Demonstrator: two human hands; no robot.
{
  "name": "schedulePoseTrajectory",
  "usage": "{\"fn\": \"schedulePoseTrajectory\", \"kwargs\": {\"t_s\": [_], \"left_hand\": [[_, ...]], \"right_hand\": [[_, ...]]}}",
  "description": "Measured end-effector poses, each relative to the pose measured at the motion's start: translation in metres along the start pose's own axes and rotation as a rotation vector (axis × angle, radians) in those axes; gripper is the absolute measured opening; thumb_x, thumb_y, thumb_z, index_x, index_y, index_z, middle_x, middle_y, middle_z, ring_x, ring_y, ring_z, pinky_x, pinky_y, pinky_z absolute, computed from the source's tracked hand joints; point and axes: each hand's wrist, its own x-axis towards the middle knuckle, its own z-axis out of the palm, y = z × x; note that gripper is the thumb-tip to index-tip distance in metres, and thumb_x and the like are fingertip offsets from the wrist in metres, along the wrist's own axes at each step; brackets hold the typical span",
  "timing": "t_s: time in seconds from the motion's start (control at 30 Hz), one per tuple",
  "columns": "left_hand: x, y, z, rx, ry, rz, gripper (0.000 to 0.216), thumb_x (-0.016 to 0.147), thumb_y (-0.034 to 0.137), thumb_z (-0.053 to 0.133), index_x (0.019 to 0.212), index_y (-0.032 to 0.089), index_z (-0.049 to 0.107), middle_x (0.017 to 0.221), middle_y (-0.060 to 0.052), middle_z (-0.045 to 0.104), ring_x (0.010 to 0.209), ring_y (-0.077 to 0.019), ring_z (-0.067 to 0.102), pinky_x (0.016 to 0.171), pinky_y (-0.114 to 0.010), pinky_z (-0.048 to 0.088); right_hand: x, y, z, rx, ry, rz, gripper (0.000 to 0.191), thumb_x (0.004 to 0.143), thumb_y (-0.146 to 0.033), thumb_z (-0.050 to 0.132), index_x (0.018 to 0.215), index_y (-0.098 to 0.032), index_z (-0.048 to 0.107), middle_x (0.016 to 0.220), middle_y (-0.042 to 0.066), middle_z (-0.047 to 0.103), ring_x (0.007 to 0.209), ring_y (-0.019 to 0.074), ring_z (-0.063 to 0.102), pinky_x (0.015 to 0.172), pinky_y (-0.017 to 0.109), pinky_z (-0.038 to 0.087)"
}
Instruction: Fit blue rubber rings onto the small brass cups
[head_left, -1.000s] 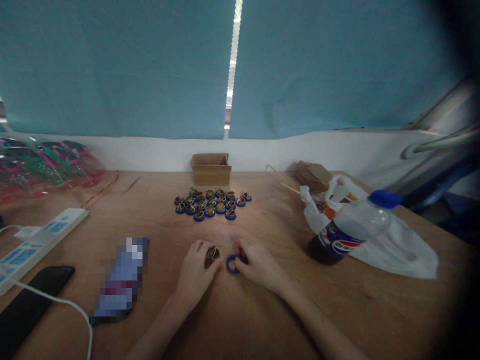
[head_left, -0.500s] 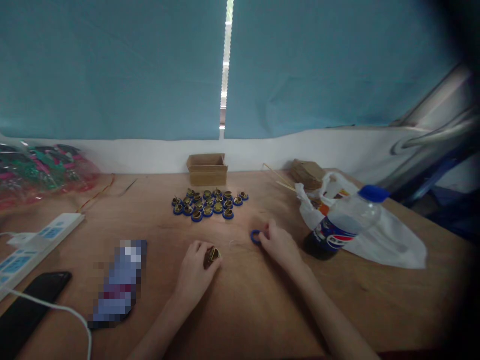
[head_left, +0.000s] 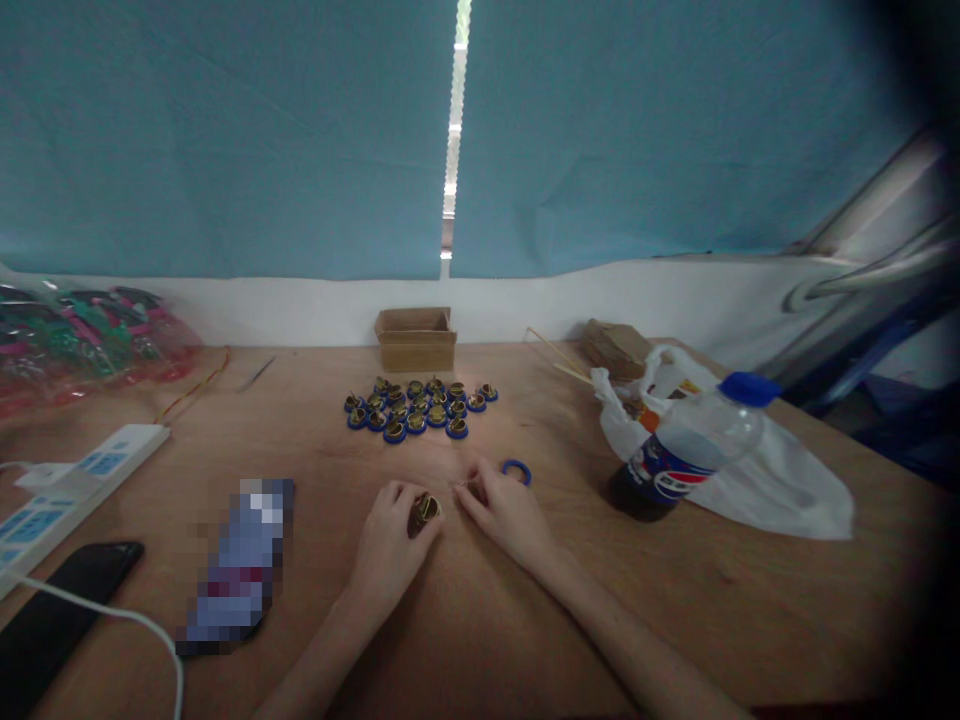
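My left hand (head_left: 390, 535) is closed around a round brass-coloured metal piece (head_left: 427, 510), its hollow side facing up. Just to the right, my right hand (head_left: 499, 505) pinches a small, thin pale piece (head_left: 461, 484) at its fingertips, too small to make out fully. A blue ring (head_left: 517, 472) lies flat on the table, right behind the right hand and apart from the fingers. Beyond both hands, several brass-coloured pieces seated in blue rings (head_left: 416, 408) sit in a close group.
Behind the group stands an open cardboard box (head_left: 416, 355). A cola bottle (head_left: 675, 465) and a white plastic bag (head_left: 787, 490) are on the right. To the left lie a pixelated flat object (head_left: 244, 560), a black phone-like slab (head_left: 64, 615) and a power strip (head_left: 82, 490).
My right hand has left the blue ring on the table and moved left, onto the small pale piece that lay there. My left hand keeps its hold, nearly still.
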Motion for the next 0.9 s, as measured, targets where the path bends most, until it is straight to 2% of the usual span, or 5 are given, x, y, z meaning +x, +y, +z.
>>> {"fn": "schedulePoseTrajectory", "kwargs": {"t_s": [0.53,0.9], "left_hand": [[0.0000,0.0012,0.0004,0.013,-0.008,0.007,0.017,0.081,0.027,0.060,0.096,0.020,0.062,0.097,-0.006,0.058,0.093,-0.0233,0.055,0.083,-0.036,0.046],[0.0000,0.0031,-0.0005,0.023,-0.010,0.017,0.016,0.081,0.026,0.059,0.096,0.020,0.062,0.097,-0.006,0.059,0.093,-0.0235,0.056,0.083,-0.036,0.046]], "right_hand": [[0.0082,0.0007,0.0034,-0.039,-0.034,0.037,0.020,0.087,-0.037,0.060,0.088,-0.018,0.056,0.075,0.005,0.067,0.068,0.0201,0.063,0.052,0.025,0.031],[0.0090,0.0060,0.0078,-0.088,-0.039,0.105,0.031,0.083,-0.047,0.064,0.088,-0.018,0.055,0.080,0.008,0.070,0.077,0.0254,0.067,0.055,0.027,0.033]]}}
